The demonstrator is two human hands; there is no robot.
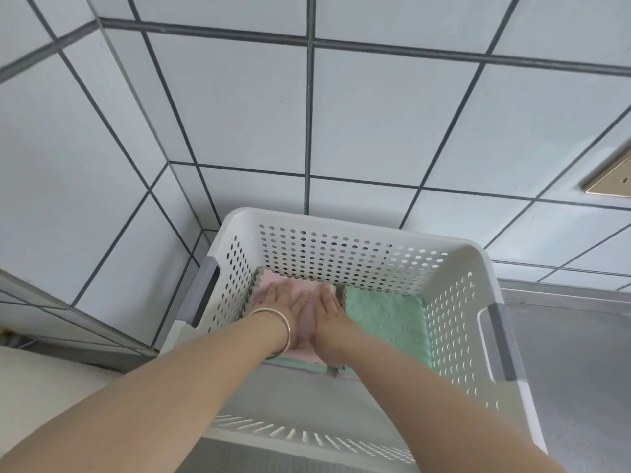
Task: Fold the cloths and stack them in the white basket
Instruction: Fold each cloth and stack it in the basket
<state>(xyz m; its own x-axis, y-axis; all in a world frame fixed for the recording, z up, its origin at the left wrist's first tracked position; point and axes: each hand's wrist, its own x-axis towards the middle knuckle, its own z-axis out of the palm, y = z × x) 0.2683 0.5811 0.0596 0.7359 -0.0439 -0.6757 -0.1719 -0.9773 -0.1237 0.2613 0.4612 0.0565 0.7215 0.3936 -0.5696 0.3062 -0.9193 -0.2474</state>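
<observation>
A white perforated basket (454, 302) stands against the tiled wall. Inside, on its floor at the left, lies a folded pink cloth (307, 319) on top of a small stack whose green and pink edges show at the near side. A folded green cloth (386, 314) lies beside it on the right. Both my hands reach down into the basket. My left hand (285, 297), with a silver bangle on the wrist, lies flat on the pink cloth. My right hand (329, 307) presses flat on the same cloth, right beside the left.
Grey handles sit on the basket's left (201, 291) and right (503, 343) sides. The basket rests on a steel counter (580, 353) in a tiled corner. A gold wall socket (611, 179) is at the right edge. A pale surface (41, 380) lies at the lower left.
</observation>
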